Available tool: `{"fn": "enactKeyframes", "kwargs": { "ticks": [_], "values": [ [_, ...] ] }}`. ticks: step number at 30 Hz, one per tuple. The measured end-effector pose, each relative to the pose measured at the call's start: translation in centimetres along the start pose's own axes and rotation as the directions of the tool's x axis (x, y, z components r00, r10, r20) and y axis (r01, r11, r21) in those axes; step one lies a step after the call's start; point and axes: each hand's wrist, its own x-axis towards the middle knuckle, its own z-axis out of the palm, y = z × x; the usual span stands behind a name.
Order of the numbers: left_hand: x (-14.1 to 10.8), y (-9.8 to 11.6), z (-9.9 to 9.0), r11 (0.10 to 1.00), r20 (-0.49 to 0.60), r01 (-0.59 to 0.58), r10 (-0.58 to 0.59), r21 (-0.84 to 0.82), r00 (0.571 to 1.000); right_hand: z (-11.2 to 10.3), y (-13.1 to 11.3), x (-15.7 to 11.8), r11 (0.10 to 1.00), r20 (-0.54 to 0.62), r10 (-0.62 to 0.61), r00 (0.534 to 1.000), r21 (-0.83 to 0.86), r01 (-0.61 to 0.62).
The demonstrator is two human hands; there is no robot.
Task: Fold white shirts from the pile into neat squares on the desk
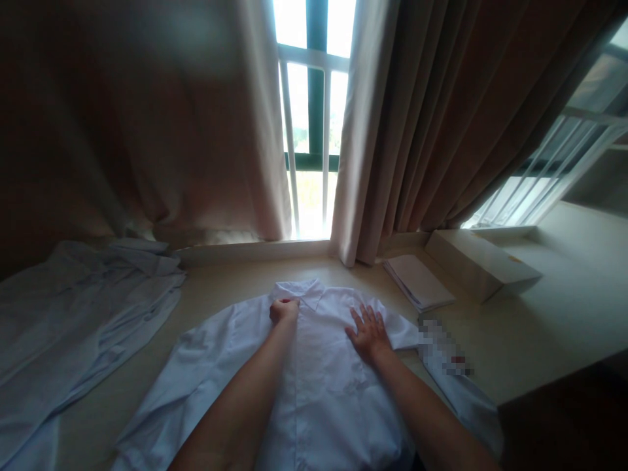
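A white collared shirt [321,366] lies front up on the pale table, its collar towards the window and its sleeves spread to both sides. At the left side of the collar, my left hand [284,310] is closed in a pinch on the collar edge. My right hand [369,332] lies flat with its fingers spread on the shirt's chest, near the right shoulder. My forearms cover parts of the shirt front.
More white shirts [98,314] lie heaped on the table [216,278] at the left. A folded pale item [418,281] and a white box [483,261] are at the back right. Curtains [402,131] hang behind the table.
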Motion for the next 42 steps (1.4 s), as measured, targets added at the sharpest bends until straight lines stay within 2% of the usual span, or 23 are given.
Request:
{"fn": "enactKeyframes", "kwargs": {
  "ticks": [5,13,17,20,21,22,24,25,26,27,29,31,33,35,38,42],
  "values": [
    [0.9,-0.5,-0.6,0.998,-0.021,-0.038,0.039,0.054,0.999,-0.1,0.1,-0.1,1.0,-0.022,-0.013,1.0,-0.002,0.013],
    [0.1,-1.2,-0.5,0.981,0.009,-0.154,0.154,0.115,0.988,-0.1,0.1,-0.1,1.0,-0.018,-0.016,1.0,-0.006,0.015],
    [-1.0,-1.7,-2.1,0.959,0.046,-0.259,0.255,0.117,0.966,-0.1,0.2,-0.1,1.0,0.021,-0.002,1.0,-0.014,0.002],
    [-3.4,-3.7,-4.1,0.918,0.11,-0.379,0.367,0.114,0.924,-0.6,0.2,-0.2,1.0,0.063,0.002,0.998,-0.032,0.0],
    [-4.6,-4.6,-4.7,0.886,0.152,-0.448,0.429,0.119,0.89,-0.9,0.0,-0.1,0.999,0.073,-0.006,0.997,-0.042,0.009],
    [-5.8,-5.7,-5.2,0.835,0.206,-0.535,0.505,0.126,0.838,-1.2,-0.4,-0.1,0.998,0.072,-0.025,0.997,-0.055,0.029],
    [-8.2,-7.8,-5.9,0.704,0.313,-0.692,0.629,0.159,0.712,-1.9,-1.7,0.2,0.991,0.045,-0.106,0.993,-0.075,0.109],
    [-9.2,-8.7,-6.0,0.648,0.341,-0.74,0.665,0.179,0.665,-2.3,-2.8,0.3,0.983,0.029,-0.168,0.985,-0.073,0.17],
    [-10.0,-9.5,-5.9,0.612,0.353,-0.764,0.681,0.207,0.641,-2.7,-4.0,0.5,0.97,0.018,-0.236,0.972,-0.061,0.236],
    [-10.6,-10.1,-5.8,0.593,0.351,-0.77,0.686,0.238,0.637,-3.0,-5.5,0.7,0.953,0.012,-0.299,0.954,-0.04,0.299],
    [-11.1,-10.9,-5.5,0.586,0.329,-0.755,0.68,0.295,0.655,-3.4,-8.7,1.2,0.92,0.01,-0.392,0.92,0.006,0.392],
    [-11.1,-11.4,-5.1,0.575,0.309,-0.75,0.684,0.327,0.66,-3.6,-11.5,1.6,0.898,0.02,-0.44,0.898,0.033,0.439],
    [-11.0,-11.6,-4.9,0.552,0.294,-0.762,0.708,0.337,0.643,-3.5,-13.7,2.1,0.888,0.068,-0.459,0.886,0.04,0.458],
    [-11.0,-11.8,-4.8,0.533,0.279,-0.773,0.728,0.343,0.626,-3.2,-14.9,2.4,0.892,0.105,-0.452,0.886,0.028,0.452],
    [-11.3,-12.0,-4.8,0.518,0.268,-0.782,0.745,0.345,0.612,-2.5,-15.5,2.6,0.909,0.075,-0.415,0.906,0.008,0.416],
    [-11.5,-12.0,-4.8,0.522,0.249,-0.78,0.75,0.347,0.613,-2.0,-15.8,3.4,0.924,0.067,-0.383,0.921,0.016,0.382]
  ]
}}
